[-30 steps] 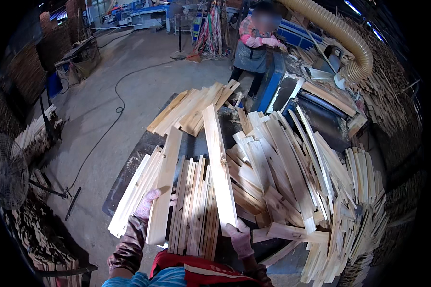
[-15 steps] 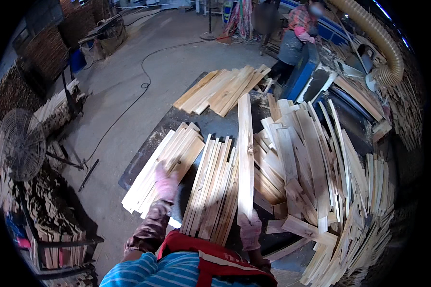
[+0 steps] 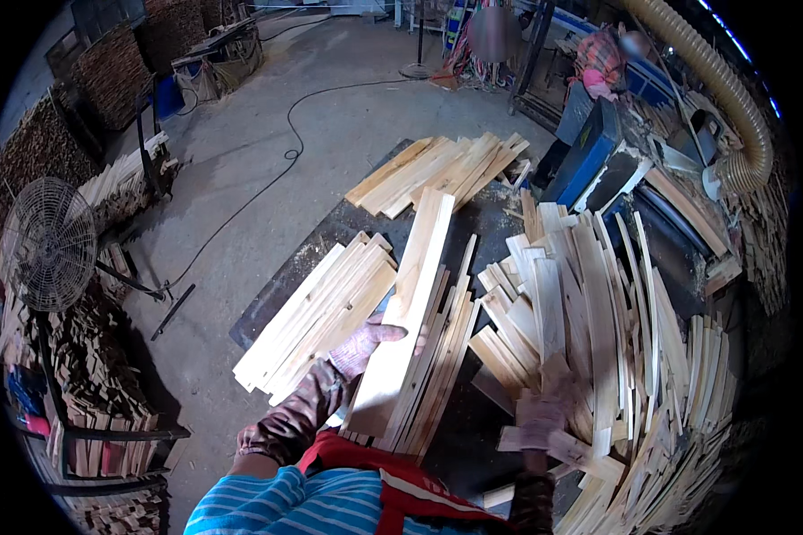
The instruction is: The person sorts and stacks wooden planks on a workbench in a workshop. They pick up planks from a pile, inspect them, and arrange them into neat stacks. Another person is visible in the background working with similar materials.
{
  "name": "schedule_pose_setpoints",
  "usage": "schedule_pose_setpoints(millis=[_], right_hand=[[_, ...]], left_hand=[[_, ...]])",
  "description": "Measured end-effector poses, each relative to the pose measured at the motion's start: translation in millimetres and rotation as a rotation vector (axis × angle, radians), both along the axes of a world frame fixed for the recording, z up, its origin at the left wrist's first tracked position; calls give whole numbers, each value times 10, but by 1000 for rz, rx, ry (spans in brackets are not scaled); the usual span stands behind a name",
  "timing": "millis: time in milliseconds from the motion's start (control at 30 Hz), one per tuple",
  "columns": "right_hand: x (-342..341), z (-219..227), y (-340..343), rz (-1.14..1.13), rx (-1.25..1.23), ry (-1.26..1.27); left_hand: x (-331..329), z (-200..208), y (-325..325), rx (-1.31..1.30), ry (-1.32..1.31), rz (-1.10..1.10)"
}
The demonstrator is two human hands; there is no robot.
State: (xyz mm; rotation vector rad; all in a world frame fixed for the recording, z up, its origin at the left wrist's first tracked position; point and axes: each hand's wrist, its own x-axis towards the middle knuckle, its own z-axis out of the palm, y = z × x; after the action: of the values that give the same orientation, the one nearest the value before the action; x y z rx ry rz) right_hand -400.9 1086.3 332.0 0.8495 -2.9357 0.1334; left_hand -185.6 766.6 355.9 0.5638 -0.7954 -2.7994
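The left hand, in a pink work glove, comes up from the bottom edge with its arm bent a little. Its fingers are spread wide and lie on top of a long pale board. The palm presses on the board, and I cannot tell if the thumb grips under it. The board points toward 12 o'clock and rests on a stack of thin slats on the dark tabletop. Touching the hand at 9 o'clock is a neat pile of boards. Far off at 12 o'clock lies another pile of boards. The right hand, in a grey glove, is at 3 o'clock from the left one. It is curled around the end of a slat in a big messy heap of slats. A blue box-shaped machine stands at 1 o'clock. A round wire fan stands on the floor at 9 o'clock.
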Motion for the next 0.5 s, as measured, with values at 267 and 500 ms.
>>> schedule_pose_setpoints(millis=[267,500], right_hand=[[-857,-806,822,-29,163,51],[-174,442,-517,698,-429,65]], left_hand=[[-24,-22,-121,-79,-62,9],[-340,257,-84,-639,-242,-337]])
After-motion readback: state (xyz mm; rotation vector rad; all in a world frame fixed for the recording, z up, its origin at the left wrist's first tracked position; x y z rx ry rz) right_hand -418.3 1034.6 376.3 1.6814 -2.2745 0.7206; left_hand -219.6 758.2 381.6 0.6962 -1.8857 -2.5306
